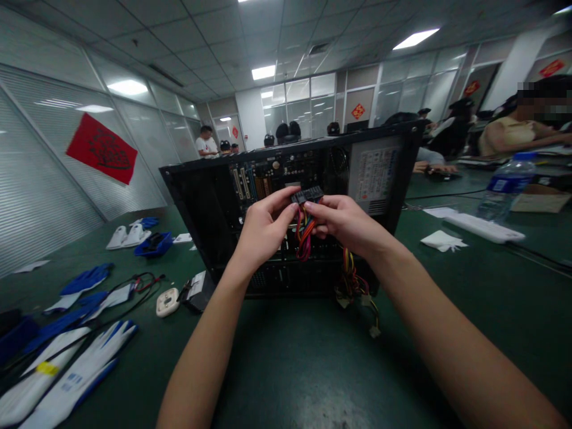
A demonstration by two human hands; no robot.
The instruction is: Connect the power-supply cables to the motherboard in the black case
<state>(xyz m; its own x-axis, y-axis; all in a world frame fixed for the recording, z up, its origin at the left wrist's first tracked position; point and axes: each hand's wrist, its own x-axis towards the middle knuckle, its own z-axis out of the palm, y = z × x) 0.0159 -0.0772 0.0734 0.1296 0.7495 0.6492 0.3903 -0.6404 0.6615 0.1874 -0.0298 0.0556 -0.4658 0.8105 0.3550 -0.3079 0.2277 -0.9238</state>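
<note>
A black multi-pin power connector [307, 195] with red, orange, yellow and magenta wires [304, 238] is pinched between both hands. The fingers and thumb of my left hand [266, 223] close on its left side, while my right hand [344, 220] grips its right side and the wires just below. Behind them an open black computer case [201, 208] stands on the table, its motherboard [286, 170] exposed. At the upper right inside the case sits the labelled power supply [374, 173]. More power cables [351, 277] with pale plugs hang out over the case's lower edge.
Blue-and-white gloves [84, 369], a blue tray [154, 244], a small beige device [167, 302] and thin cables lie on the green table [286, 363] at left. A water bottle [507, 185], a white power strip [485, 227] and crumpled tissue [443, 240] are at right. Other people sit beyond.
</note>
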